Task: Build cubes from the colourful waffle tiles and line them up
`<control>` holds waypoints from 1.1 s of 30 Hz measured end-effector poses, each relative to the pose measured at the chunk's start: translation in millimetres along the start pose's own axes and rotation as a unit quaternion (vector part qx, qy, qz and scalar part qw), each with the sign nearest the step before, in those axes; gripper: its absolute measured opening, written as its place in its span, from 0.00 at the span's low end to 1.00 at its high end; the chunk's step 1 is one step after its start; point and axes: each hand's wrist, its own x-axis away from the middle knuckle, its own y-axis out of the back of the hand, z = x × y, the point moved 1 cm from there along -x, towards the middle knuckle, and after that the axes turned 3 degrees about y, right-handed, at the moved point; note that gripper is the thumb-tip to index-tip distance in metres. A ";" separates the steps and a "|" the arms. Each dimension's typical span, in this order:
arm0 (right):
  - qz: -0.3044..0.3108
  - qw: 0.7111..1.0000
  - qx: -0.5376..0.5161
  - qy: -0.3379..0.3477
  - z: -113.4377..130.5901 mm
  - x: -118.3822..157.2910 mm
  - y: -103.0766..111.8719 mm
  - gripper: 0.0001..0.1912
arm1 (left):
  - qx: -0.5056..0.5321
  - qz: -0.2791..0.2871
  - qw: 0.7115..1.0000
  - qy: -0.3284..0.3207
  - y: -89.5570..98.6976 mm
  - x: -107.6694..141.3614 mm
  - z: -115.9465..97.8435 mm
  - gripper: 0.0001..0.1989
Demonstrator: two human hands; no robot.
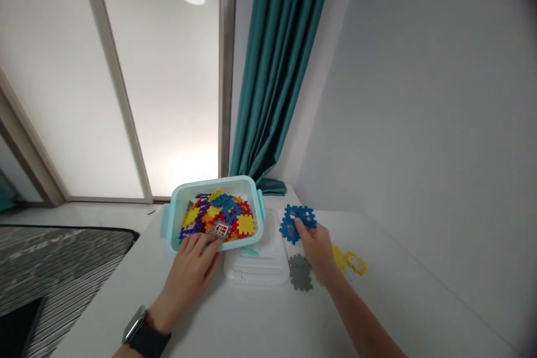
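Note:
A light teal bin [170, 229] holds a jumble of purple, yellow, red, orange and blue interlocking pieces. My left hand [191, 265] reaches over the bin's near rim, its fingertips near a grey window piece [220, 229]; whether it grips anything is hidden. To the right, my right hand [314, 243] pinches blue pieces [289, 228] above the table. Grey pieces [300, 272] lie just below that hand, and yellow pieces [338, 257] are partly hidden behind it. A yellow frame-shaped piece [356, 263] rests farther right.
A translucent lid [257, 268] lies on the white table [251, 324], beside and partly under the bin. Behind the table hangs a green curtain [272, 78]. A wall [419, 123] borders the right side. Frosted panels [176, 95] stand behind; a striped mat [71, 268] is at the left.

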 end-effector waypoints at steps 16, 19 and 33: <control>0.118 0.931 0.099 0.331 102.1 -36.1 -81.9 0.17 | 0.017 0.011 1.000 0.022 0.5 2.7 -0.5 0.13; 0.120 0.950 0.124 0.261 62.3 -39.0 -44.8 0.19 | 0.013 0.009 1.000 0.015 -0.2 3.3 -0.1 0.12; 0.199 0.909 0.366 0.023 -60.8 63.5 36.0 0.43 | -0.020 -0.034 0.998 -0.044 -6.6 2.8 6.8 0.10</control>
